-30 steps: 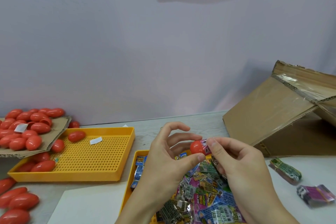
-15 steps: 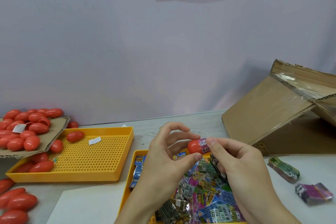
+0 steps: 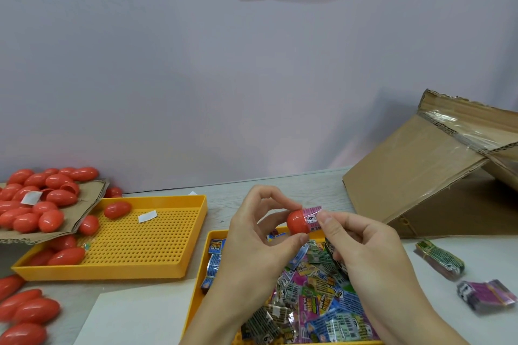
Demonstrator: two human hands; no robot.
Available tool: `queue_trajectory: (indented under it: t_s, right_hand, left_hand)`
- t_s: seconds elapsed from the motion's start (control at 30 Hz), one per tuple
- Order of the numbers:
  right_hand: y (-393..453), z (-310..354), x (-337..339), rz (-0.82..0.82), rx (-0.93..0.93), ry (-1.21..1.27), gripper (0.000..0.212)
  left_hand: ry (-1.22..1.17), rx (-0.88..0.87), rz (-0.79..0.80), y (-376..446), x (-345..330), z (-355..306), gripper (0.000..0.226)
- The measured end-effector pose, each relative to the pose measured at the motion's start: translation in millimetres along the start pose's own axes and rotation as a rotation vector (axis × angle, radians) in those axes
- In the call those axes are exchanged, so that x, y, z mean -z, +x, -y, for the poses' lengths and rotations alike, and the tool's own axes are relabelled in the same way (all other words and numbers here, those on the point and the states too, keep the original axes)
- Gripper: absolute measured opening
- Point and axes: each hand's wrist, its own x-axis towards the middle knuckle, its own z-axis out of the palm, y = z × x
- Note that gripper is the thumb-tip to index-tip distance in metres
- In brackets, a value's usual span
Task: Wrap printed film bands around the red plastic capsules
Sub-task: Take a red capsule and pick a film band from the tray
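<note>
- Above the far edge of the near yellow tray (image 3: 196, 297), both hands held one red capsule (image 3: 297, 222) clear of the bench, over the loose film bands (image 3: 316, 297) heaped in that tray.
- Left hand (image 3: 252, 235): thumb under the capsule's rounded left end, a fingertip over its top; remaining fingers curled loosely and apart, holding nothing else.
- Right hand (image 3: 364, 244): thumb and forefinger pinched on a pink printed band (image 3: 312, 217) that sat over the capsule's right end. Band appeared part-way on, roughly the left half of the shell bare; seam not visible.
- Handling, judged: capsule looked light, rigid, smooth and glossy, so likely slippery; best held by its bare end, as the left hand did, leaving the middle free. Band looked thin, soft and crinkly; likely to crease or skew if pulled by one edge, so draw it evenly from both sides.
- Elsewhere: unwrapped capsules (image 3: 33, 204) piled on cardboard at the left edge of the bench, some spilled into a second yellow perforated tray (image 3: 145, 246); two bundled band stacks (image 3: 438, 259) lay near the right edge, before a tilted cardboard box (image 3: 414, 176).
</note>
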Motion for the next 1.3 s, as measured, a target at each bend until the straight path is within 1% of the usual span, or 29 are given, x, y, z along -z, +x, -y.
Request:
queue_trajectory:
  t_s: [0.23, 0.37, 0.5, 0.63, 0.73, 0.8, 0.83, 0.93, 1.0, 1.03, 1.17, 1.3]
  right_hand:
    - [2, -5, 2, 0.002, 0.002, -0.007, 0.019]
    - [3, -5, 3, 0.012, 0.033, -0.018, 0.01]
    - [4, -8, 4, 0.026, 0.058, -0.048, 0.017]
    - [5, -14, 4, 0.005, 0.11, -0.118, 0.02]
    - [5, -15, 4, -0.002, 0.174, -0.132, 0.021]
    - [3, -16, 3, 0.004, 0.236, -0.155, 0.013]
    - [3, -17, 3, 0.005, 0.283, -0.215, 0.014]
    - [-1, -22, -1, -0.027, 0.439, -0.55, 0.037]
    - [-2, -23, -7, -0.059, 0.491, -0.678, 0.047]
    - [-2, -23, -9, -0.083, 0.514, -0.696, 0.047]
    - [1, -24, -6, -0.193, 0.666, -0.768, 0.036]
    - [2, -28, -6, -0.242, 0.722, -0.826, 0.035]
  left_hand:
    - [0.017, 0.016, -0.016, 0, -1, -1, 0.045]
    - [0.026, 0.029, -0.008, 0, -1, -3, 0.043]
    - [0.044, 0.031, -0.006, 0, -1, -3, 0.041]
    - [0.097, 0.007, 0.02, -1, 0, -3, 0.038]
    - [0.111, -0.002, 0.031, 0, 0, -2, 0.03]
    - [0.077, 0.009, 0.009, 0, 0, -1, 0.028]
    - [0.045, 0.022, -0.007, 0, 1, 0, 0.027]
    - [-0.026, 0.065, -0.038, 1, 1, 1, 0.027]
    - [-0.051, 0.076, -0.04, 1, 0, 1, 0.026]
    - [-0.063, 0.079, -0.038, 1, -1, 1, 0.024]
    - [-0.088, 0.082, -0.026, 0, -7, -2, 0.019]
    - [-0.081, 0.074, -0.051, 0, -9, -2, 0.013]
